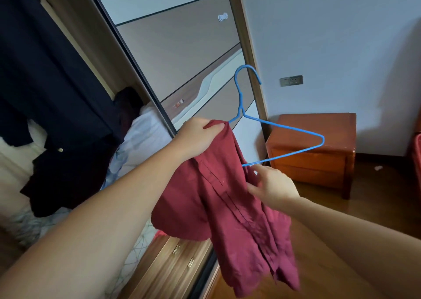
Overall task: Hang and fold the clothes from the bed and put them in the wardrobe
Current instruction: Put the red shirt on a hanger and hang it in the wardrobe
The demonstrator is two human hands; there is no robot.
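Observation:
A dark red shirt point(227, 210) hangs in mid-air in front of the wardrobe's sliding door point(182, 55). A blue wire hanger point(284, 129) sticks out of it, hook upward; its left arm is hidden inside the fabric. My left hand point(197, 134) grips the shirt's shoulder where the hanger's left arm enters. My right hand point(272, 184) pinches the shirt's front edge just below the hanger's bottom bar. The open wardrobe at the left holds a hanging dark navy garment point(52, 89).
An orange-brown bedside cabinet point(316, 153) stands on the wooden floor against the white wall, right of the wardrobe. A wall socket point(291, 80) is above it. White folded bedding point(145, 134) lies inside the wardrobe, with wooden drawers point(180, 260) below.

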